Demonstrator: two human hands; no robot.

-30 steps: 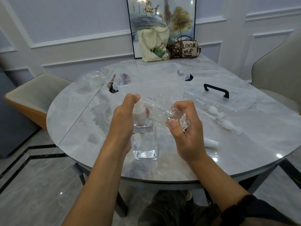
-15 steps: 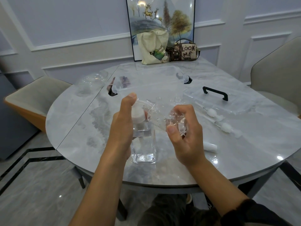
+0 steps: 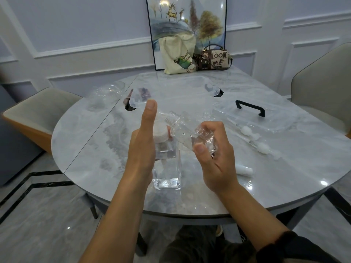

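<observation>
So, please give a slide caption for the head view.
Left hand holds a square pump bottle on the marble table; right hand holds a small clear bottle tilted toward it.

- We see a round marble table [image 3: 91, 145].
- A square clear bottle [image 3: 167, 173] stands near the front edge.
- A clear box [image 3: 176, 92] sits mid-table, with its lid [image 3: 266, 122] to the right.
- Two pumps [image 3: 246, 130] and a white cap [image 3: 244, 170] lie right of the bottle.
- At the far edge we see a tote [image 3: 178, 54], a handbag [image 3: 214, 58] and a picture [image 3: 188, 16].
- Far left we note clear containers [image 3: 108, 93].
</observation>
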